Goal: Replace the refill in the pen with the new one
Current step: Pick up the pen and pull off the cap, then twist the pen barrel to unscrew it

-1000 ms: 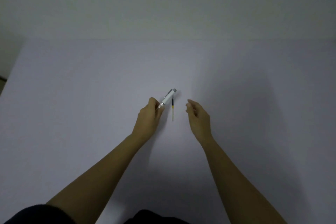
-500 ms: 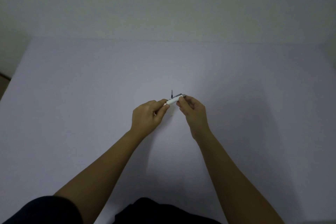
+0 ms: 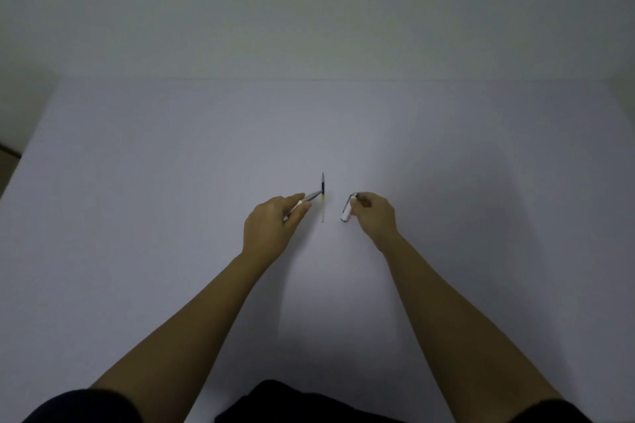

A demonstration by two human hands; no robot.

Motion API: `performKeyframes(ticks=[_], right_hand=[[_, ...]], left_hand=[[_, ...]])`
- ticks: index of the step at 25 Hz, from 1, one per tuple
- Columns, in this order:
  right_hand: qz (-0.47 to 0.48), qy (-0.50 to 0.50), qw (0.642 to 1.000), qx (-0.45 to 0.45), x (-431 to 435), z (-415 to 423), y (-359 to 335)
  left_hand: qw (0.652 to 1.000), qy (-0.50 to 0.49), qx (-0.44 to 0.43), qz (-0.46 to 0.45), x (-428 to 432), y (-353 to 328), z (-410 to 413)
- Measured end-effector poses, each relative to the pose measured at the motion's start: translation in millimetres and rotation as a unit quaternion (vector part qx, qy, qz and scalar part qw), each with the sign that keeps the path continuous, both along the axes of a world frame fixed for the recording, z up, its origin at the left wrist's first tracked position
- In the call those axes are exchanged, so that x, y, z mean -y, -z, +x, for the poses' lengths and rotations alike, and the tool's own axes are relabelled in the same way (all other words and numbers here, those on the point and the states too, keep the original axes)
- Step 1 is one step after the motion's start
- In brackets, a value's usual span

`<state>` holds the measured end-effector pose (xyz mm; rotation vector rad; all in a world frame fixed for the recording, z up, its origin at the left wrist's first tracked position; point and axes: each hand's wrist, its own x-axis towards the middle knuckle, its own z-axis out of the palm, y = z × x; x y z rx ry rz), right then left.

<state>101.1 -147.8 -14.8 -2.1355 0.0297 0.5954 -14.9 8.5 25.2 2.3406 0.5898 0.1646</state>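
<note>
A pale table (image 3: 171, 216) fills the view. At its middle the pen is seen in two parts. The left hand (image 3: 271, 227) is closed round the pen's front part (image 3: 304, 201), whose grey tip points toward 2 o'clock. The right hand (image 3: 374, 216) is pinched on the cap part (image 3: 347, 213), which hangs toward 7 o'clock. Between the hands a refill (image 3: 322, 197) lies flat on the table, its long axis running 12 to 6, dark end away from the person. The left fingertips (image 3: 302, 208) are judged nearer to it, the pen's tip nearly touching. Whether the old refill is still inside cannot be told.
</note>
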Motion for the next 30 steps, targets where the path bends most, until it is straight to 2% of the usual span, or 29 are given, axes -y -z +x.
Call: performKeyframes(ticks=[9, 15, 23, 27, 30], right_hand=[[-0.043, -0.033, 0.995, 0.081, -7.9, 12.4, 4.7], [-0.045, -0.017, 0.995, 0.09, -6.5, 10.0, 5.1], [-0.056, -0.04, 0.993, 0.096, -6.6, 10.5, -21.7], [-0.027, -0.13, 0.974, 0.186, -10.7, 12.4, -63.8], [0.0, -0.265, 0.931, 0.251, -15.0, 8.2, -103.5]], left_hand=[[0.999, -0.012, 0.03, -0.022, -2.1, -5.1, 16.0], [0.999, -0.009, 0.021, -0.045, -0.7, 0.1, 14.3], [0.998, -0.002, 0.05, -0.028, -8.4, -26.9, 12.0], [0.998, 0.033, 0.043, -0.018, -15.8, -46.4, 7.7], [0.992, 0.116, 0.031, 0.028, -22.0, -59.1, 0.3]])
